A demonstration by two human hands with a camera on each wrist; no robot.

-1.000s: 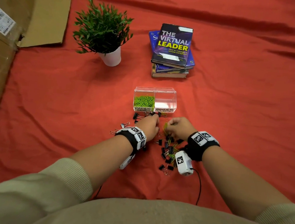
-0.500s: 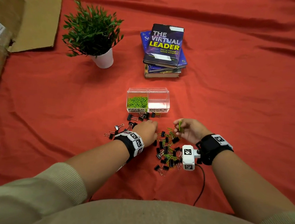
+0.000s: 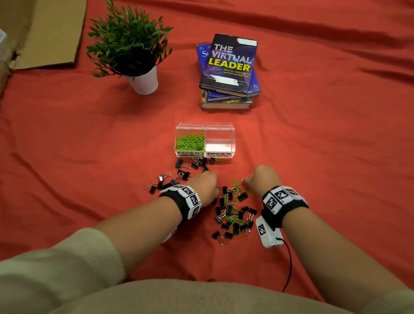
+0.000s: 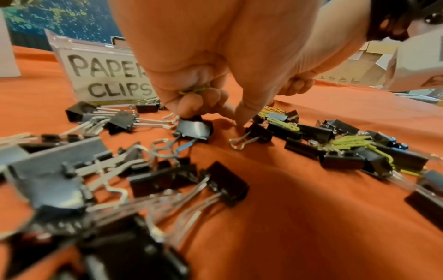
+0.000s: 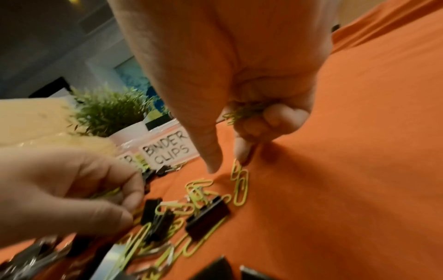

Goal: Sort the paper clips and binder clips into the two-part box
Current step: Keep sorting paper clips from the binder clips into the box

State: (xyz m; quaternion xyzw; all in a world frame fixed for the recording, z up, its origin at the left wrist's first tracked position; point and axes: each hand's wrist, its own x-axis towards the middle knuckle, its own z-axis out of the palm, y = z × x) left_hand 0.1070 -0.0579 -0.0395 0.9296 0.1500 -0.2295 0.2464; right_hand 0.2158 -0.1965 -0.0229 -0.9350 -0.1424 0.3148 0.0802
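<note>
The left hand (image 3: 206, 184) is low over the red cloth (image 3: 327, 142). Its curled fingers (image 4: 191, 98) hold some green paper clips (image 4: 191, 91) against the palm, while the thumb and the first finger reach down to the cloth between two black binder clips (image 4: 195, 129). The right hand (image 3: 261, 178) does the same thing: a small bunch of green clips (image 5: 242, 113) is kept inside the curled fingers (image 5: 280, 115), and the thumb and first finger point down to one loose paper clip (image 5: 239, 186) lying on the cloth, the finger tip touching its end or very close to it.

Between the two hands and just behind them, toward the person, lies the mixed pile (image 3: 233, 211) of black binder clips and green paper clips. More binder clips (image 3: 171, 178) lie scattered at the outer side of the left hand and in front of it.

Just ahead of the hands stands the clear two-part box (image 3: 205, 140). The part in front of the left hand has the label PAPER CLIPS and is partly filled with green clips. The part nearer to the right hand has the label BINDER CLIPS and I see no clips in it.

Farther ahead is a stack of books (image 3: 229, 71), and ahead of the left hand a small plant (image 3: 130, 45) in a white pot. Cardboard (image 3: 49, 30) lies far out at the left side
</note>
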